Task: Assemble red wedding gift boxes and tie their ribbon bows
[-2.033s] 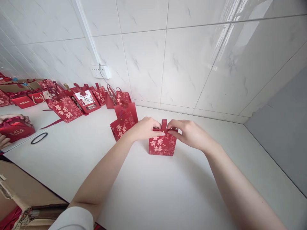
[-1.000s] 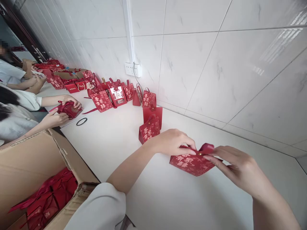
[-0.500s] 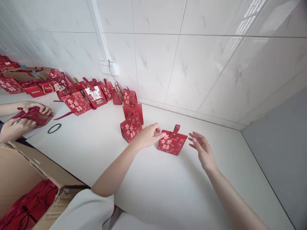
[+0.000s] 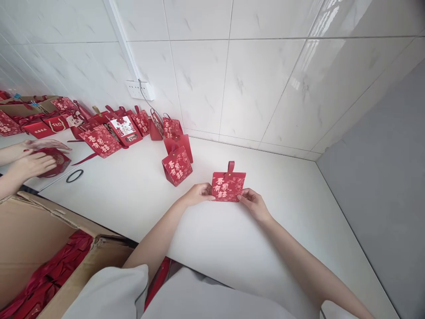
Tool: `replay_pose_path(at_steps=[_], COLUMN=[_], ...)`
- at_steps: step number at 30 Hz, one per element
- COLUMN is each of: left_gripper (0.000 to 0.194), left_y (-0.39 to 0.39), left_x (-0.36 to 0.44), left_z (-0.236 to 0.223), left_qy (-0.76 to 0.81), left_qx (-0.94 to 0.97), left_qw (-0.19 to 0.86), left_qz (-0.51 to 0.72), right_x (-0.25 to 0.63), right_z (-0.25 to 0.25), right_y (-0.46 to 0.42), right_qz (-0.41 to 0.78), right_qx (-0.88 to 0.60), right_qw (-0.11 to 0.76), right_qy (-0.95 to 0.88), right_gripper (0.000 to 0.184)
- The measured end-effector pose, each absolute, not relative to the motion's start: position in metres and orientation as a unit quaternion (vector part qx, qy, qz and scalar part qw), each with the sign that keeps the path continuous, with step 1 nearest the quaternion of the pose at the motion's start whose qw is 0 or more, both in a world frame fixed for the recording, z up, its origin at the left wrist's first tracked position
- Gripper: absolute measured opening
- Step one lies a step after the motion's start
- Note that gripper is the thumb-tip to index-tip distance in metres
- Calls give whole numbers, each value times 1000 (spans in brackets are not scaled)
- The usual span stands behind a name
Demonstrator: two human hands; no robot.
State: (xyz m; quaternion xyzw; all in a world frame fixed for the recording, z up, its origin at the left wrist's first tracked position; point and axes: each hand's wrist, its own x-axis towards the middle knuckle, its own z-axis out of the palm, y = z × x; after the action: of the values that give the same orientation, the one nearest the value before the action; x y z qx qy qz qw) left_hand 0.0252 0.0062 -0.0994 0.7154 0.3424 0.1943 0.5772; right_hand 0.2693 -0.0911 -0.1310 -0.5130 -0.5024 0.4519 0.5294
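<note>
A red gift box (image 4: 228, 186) with pale lettering, a floral print and a strap loop on top stands upright on the white table. My left hand (image 4: 199, 194) pinches its left lower edge between thumb and fingers. At the right lower corner, my right hand (image 4: 254, 203) grips it, thumb on the front face. The box's back and the fingers behind it are hidden. Left of my hands stands a similar red gift box (image 4: 178, 166), with a plain red box (image 4: 183, 146) close behind it.
More red boxes (image 4: 102, 141) line the wall to the left. A black ring (image 4: 75, 176) lies on the table. At lower left is a cardboard carton (image 4: 66, 212) holding red items. A co-worker's hands (image 4: 31, 166) rest on a dark red item.
Both my hands have closed in on the gift box, which now faces me more squarely. The co-worker's hands have shifted over their red item. The view has moved slightly.
</note>
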Motion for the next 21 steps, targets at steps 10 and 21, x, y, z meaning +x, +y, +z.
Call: replay_pose_path(at_steps=[10,21], left_gripper=[40,38], left_y=[19,16], left_x=[18,14], left_z=[-110,-103], left_qy=[382,382], left_qx=[688,743], left_qw=[592,531], left_qz=[175,145], right_x=[275,266], right_z=[-137,-142], right_y=[-93,-95], right_qz=[462,302], right_qx=[-496,-566], right_qw=[513,465], right_qy=[-526,-610], right_gripper=[38,35])
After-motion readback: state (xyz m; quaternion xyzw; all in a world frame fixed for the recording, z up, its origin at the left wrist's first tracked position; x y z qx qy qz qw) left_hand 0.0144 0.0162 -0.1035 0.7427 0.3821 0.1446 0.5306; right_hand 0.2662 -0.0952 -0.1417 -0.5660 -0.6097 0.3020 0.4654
